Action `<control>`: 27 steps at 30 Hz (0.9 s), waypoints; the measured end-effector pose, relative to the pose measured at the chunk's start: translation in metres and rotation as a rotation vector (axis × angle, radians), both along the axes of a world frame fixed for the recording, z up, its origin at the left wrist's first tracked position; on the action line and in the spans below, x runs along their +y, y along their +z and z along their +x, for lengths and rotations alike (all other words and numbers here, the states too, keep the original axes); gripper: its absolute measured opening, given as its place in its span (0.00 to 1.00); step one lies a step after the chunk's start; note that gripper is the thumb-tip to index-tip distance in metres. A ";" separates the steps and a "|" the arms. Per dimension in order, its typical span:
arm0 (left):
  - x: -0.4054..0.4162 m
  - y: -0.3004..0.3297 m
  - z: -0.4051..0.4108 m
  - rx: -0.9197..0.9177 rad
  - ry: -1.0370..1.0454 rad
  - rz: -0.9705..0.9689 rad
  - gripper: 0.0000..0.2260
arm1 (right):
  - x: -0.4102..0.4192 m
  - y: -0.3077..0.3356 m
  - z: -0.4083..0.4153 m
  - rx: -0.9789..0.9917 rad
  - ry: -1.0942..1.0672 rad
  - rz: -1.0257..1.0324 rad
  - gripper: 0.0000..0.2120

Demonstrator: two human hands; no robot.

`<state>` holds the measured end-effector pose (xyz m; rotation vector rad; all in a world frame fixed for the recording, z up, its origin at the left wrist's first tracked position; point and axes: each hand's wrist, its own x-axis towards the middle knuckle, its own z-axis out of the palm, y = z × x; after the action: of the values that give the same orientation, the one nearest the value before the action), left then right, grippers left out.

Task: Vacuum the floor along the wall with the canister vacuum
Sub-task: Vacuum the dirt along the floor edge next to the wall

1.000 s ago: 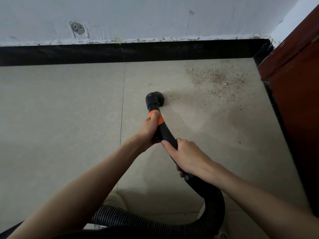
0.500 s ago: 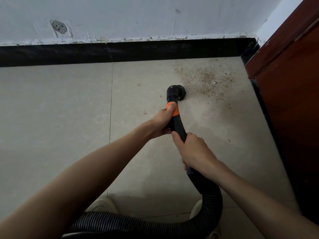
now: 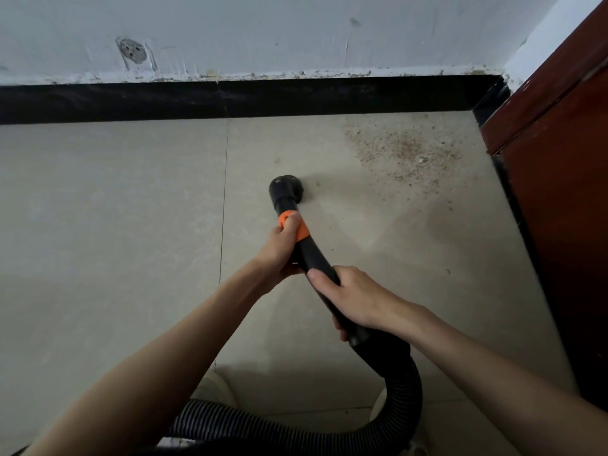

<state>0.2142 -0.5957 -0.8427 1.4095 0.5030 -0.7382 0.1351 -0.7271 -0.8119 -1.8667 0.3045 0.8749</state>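
The black vacuum nozzle (image 3: 285, 189) rests on the beige tiled floor (image 3: 115, 225), a short way in front of the wall's black skirting (image 3: 230, 100). Behind it runs a black wand (image 3: 316, 258) with an orange ring (image 3: 297, 228). My left hand (image 3: 279, 248) grips the wand at the orange ring. My right hand (image 3: 355, 297) grips the wand lower down, where it joins the ribbed black hose (image 3: 394, 399). A patch of reddish-brown dust (image 3: 404, 153) lies to the right of the nozzle, near the corner.
A dark red wooden cabinet or door (image 3: 566, 192) stands along the right side and meets the skirting at the corner. The hose curls back along the bottom edge. The white wall (image 3: 296, 34) has a patched hole (image 3: 131, 51) at upper left. Two light shoe tips show at the bottom.
The nozzle pushed right and toward the dust patch, then pulled back left and away from it. Both hands kept their grip on the wand.
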 end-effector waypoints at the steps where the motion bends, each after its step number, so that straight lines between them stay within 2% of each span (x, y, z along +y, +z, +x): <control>1: 0.007 -0.001 -0.006 0.007 0.035 0.019 0.17 | 0.003 -0.001 -0.001 0.008 0.034 0.016 0.22; 6: 0.028 0.000 -0.031 -0.037 0.137 0.135 0.13 | 0.016 -0.004 -0.006 0.060 0.202 0.033 0.20; 12: 0.037 0.000 -0.046 -0.058 0.152 0.138 0.12 | 0.027 -0.006 -0.013 0.018 0.223 0.018 0.18; 16: 0.029 0.005 -0.041 -0.065 0.133 0.104 0.11 | 0.025 -0.005 -0.015 -0.063 0.135 -0.015 0.16; 20: 0.008 0.010 -0.032 -0.054 0.063 0.077 0.12 | 0.019 -0.003 -0.020 -0.148 0.016 -0.131 0.17; 27: -0.042 0.019 -0.015 -0.022 -0.153 0.025 0.13 | -0.010 0.003 -0.027 -0.136 -0.247 -0.245 0.20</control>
<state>0.1991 -0.6380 -0.8242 1.4894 0.3911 -0.8399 0.1082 -0.7368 -0.8086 -2.0490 0.5655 0.5592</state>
